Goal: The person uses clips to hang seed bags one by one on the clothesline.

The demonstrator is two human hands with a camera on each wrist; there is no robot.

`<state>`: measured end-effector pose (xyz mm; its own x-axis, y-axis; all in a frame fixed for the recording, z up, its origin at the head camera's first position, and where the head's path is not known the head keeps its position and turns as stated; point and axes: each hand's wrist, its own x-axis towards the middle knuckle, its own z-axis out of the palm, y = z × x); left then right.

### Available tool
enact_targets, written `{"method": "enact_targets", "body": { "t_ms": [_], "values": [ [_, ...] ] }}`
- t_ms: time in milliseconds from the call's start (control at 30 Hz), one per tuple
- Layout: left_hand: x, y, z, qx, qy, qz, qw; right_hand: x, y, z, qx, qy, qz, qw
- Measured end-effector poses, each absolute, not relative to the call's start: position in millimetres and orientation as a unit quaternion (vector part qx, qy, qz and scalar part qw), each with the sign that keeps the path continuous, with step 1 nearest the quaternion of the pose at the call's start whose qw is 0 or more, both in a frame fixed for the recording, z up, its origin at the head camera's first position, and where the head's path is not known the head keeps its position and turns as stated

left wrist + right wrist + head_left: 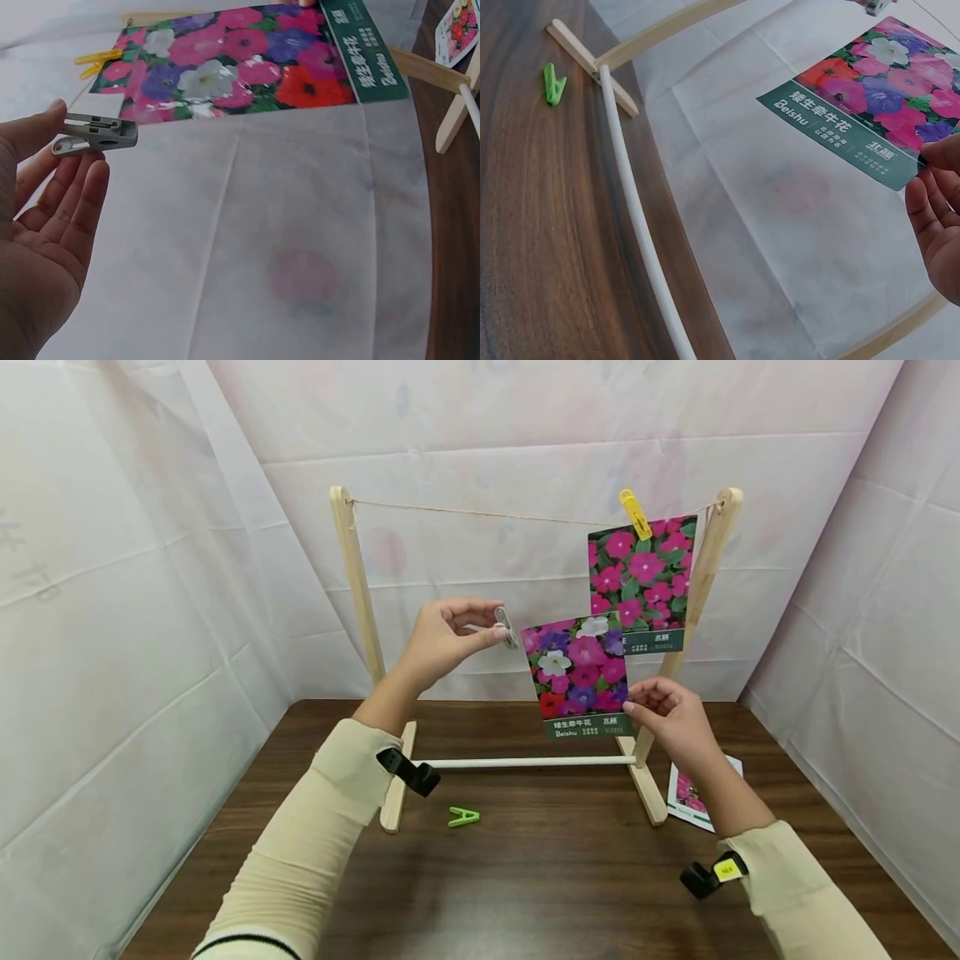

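Observation:
Between thumb and fingers, my left hand (447, 639) pinches a grey clothespin (97, 135), held in the air left of a flower card. That card (581, 672), printed with pink, purple, white and red blooms above a green band, is pinched at its lower right edge by my right hand (671, 718). It is tilted and overlaps, in the head view, a second card (641, 577) with pink flowers. A yellow clothespin (634, 514) fastens the second card to a string (480, 513). The string runs between the two posts of a wooden frame.
The wooden frame (356, 585) stands on a dark wood table (510, 877), a white rod (525, 762) joining its feet. A green clothespin (463, 817) lies before it. Another flower card (690, 797) lies by the right foot, partly behind my right forearm. White cloth hangs around.

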<state>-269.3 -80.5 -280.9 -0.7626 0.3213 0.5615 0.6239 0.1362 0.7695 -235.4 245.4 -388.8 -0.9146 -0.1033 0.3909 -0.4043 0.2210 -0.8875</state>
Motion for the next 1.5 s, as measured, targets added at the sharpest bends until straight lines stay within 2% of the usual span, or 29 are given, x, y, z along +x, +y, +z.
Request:
{"method": "enact_targets", "body": {
  "t_ms": [433, 1167, 1500],
  "values": [
    [-279.1, -73.1, -239.2, -0.299, -0.758, -0.565, 0.132, -251.7, 234.4, -368.6, 0.17, -0.77, 0.6, 0.136],
    [-284.1, -63.6, -181.8, -0.278, -0.692, -0.626, 0.228, -267.1, 216.4, -340.4, 0.171, -0.754, 0.611, 0.169],
    [-288.8, -63.6, -169.6, -0.274, -0.688, -0.62, 0.259, -272.2, 211.4, -336.2, 0.192, -0.729, 0.636, 0.166]
  ]
}}
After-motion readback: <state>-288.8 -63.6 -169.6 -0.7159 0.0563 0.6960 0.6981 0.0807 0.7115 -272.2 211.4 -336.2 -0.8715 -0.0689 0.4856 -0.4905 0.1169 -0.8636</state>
